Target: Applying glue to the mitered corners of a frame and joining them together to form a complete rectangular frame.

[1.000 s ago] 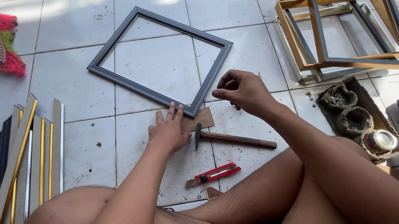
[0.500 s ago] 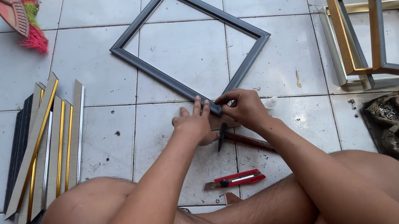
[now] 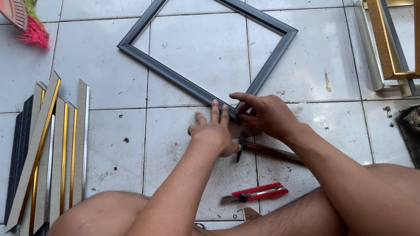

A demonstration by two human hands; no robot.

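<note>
My left hand (image 3: 214, 133) lay flat with its fingers spread, pressing down on the near corner of the grey frame (image 3: 156, 64), gripping nothing. My right hand (image 3: 268, 116) was pinched on that same corner from the right, fingertips closed on the joint where the two mitred bars met. A second before, my hands had been apart and short of the frame, the right one lifted; half a second before, they had closed in; now both were settled on the corner, so I judged the work had gone from reaching to holding that joint tight. The frame lay flat on the tiled floor (image 3: 317, 50) in front of me, turned like a diamond, one corner pointing at me and the opposite one away, so its long diagonal ran near to far. Just under my hands lay a hammer (image 3: 268, 151), its handle slanting to the right, and nearer to me a red knife (image 3: 256, 194). To the left lay a fan of gold and silver strips (image 3: 53, 154); far right stood a stack of finished frames (image 3: 402, 20).
</note>
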